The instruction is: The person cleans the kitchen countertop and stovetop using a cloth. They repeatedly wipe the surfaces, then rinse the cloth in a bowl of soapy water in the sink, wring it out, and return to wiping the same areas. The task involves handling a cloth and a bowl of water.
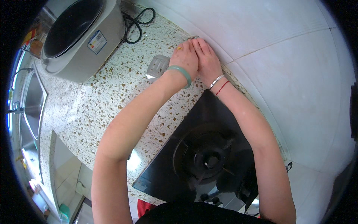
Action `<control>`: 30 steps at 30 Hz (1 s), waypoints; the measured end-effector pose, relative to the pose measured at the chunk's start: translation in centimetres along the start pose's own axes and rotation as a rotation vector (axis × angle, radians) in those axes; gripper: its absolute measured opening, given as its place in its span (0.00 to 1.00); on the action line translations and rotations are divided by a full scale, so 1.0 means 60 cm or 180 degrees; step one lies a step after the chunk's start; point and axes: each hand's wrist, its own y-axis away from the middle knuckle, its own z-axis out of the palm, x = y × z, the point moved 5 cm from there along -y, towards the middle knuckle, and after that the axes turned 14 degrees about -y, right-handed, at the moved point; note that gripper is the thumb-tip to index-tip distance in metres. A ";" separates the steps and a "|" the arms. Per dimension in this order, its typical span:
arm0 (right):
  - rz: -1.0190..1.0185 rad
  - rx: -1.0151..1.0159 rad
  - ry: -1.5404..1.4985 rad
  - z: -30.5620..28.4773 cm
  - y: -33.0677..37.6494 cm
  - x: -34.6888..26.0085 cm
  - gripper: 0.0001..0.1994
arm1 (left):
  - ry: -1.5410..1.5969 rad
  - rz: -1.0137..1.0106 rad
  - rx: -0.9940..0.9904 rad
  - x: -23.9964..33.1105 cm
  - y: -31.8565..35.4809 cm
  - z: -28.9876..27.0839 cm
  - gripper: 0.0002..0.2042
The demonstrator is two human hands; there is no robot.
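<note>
My left hand (pixel 185 56) and my right hand (pixel 208 59) are side by side on the speckled countertop, close to the tiled wall. Both have their fingers bent and held together, tips turned down and hidden. A small bit of something (pixel 193 37) shows just past the fingertips, too little to name. Beside my left wrist, the slotted metal head of a spatula (pixel 158 66) lies on the counter. My left hand and wrist cover the place where its handle could run, so I cannot tell whether either hand grips it.
A black gas stove (pixel 212 160) with one burner is below the hands. At the upper left stands a white rice cooker (pixel 84 50) with a dark inner pot, its black cord (pixel 136 24) coiled behind. The white tiled wall (pixel 283 63) bounds the right. A steel sink (pixel 34 104) is far left.
</note>
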 end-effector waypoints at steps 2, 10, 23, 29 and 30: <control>-0.0041 -0.0041 0.0043 0.009 -0.013 0.001 0.27 | 0.0027 0.0019 -0.0213 -0.014 -0.010 -0.007 0.30; 0.0169 -0.0082 -0.0255 0.050 -0.081 0.003 0.26 | 0.0078 -0.0192 -0.0330 -0.087 -0.040 -0.001 0.32; -0.0100 -0.0026 -0.0046 0.015 -0.100 -0.007 0.12 | 0.1383 -0.0680 -0.0258 -0.095 -0.045 0.000 0.26; 0.0669 0.0030 -0.0410 -0.141 0.082 -0.040 0.08 | 0.2283 -0.0179 -0.0465 0.064 0.082 -0.034 0.32; 0.1118 0.0147 -0.0712 -0.162 0.106 -0.039 0.08 | 0.2447 -0.0115 -0.0515 0.089 0.092 -0.036 0.33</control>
